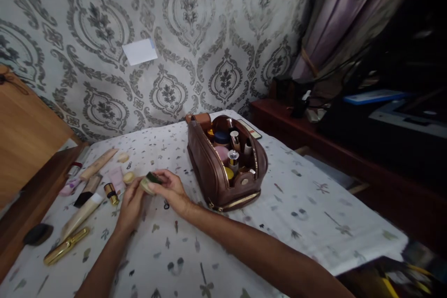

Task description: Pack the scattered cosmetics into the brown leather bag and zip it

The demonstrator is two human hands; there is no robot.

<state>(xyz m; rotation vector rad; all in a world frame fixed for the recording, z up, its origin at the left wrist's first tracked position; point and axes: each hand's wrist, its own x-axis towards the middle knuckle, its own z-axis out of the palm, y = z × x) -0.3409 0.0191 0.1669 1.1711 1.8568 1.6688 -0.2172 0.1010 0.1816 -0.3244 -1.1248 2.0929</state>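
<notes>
My left hand (132, 199) and my right hand (173, 192) meet over the patterned cloth, left of the bag. Between their fingers is a small pale-green jar (148, 186) with a dark green part, perhaps its lid; both hands grip it, and the fingers partly cover it. To the right stands an open brown makeup bag (202, 167), its zipped top spread wide. Bottles and jars fill it, among them a clear-capped bottle (233, 159) and a dark blue lid (221, 138). Just beyond my left hand lie a small cream-coloured round pot (129, 177) and a pink tube (117, 179).
On the left are a black-and-gold bottle (111, 193), a beige tube (83, 214), a gold tube (66, 246), a black brush head (38, 233) and a long peach tube (98, 164). A dark red desk (300, 130) borders the right side; patterned wallpaper (188, 46) rises behind.
</notes>
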